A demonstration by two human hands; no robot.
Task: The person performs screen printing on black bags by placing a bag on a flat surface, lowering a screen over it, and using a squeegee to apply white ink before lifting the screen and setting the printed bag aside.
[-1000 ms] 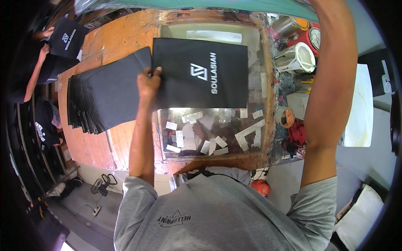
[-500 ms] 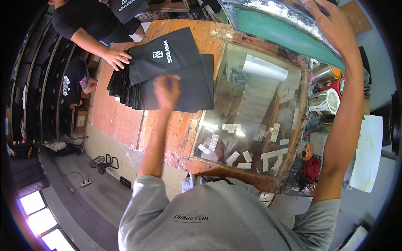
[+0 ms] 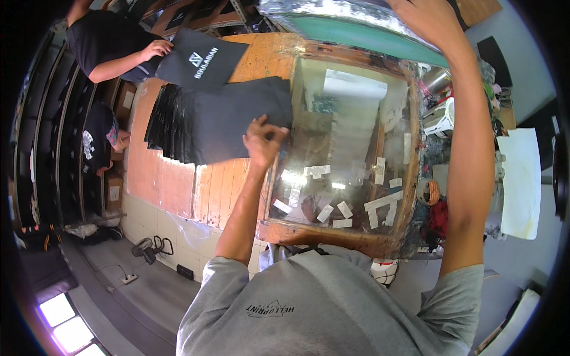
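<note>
My left hand (image 3: 261, 140) is over the right part of a stack of flat black sheets (image 3: 222, 115), thumb and forefinger pinched together at the stack's right edge. Whether a sheet's edge is between the fingertips is hard to see. The stack's left side is fanned out in many layers. At the upper right, my raised right hand (image 3: 424, 21) is closed over the edge of a tilted printing screen (image 3: 356, 38) with green mesh; its fingertips are partly cut off by the picture's top. A co-worker's hand (image 3: 157, 50) holds a black sheet with a white print (image 3: 205, 59) above the stack's far side.
A glass-topped panel (image 3: 338, 142) with pieces of tape and a white sheet (image 3: 355, 83) lies right of the stack. Paint cans (image 3: 439, 118) and a tape roll (image 3: 428, 192) line the right edge. Another person (image 3: 100, 139) is beside racks at left. A small fan (image 3: 144, 249) stands below.
The co-worker has lifted the printed sheet off the stack toward the upper left. My left hand has moved right to the stack's edge. My right hand remains on the screen.
</note>
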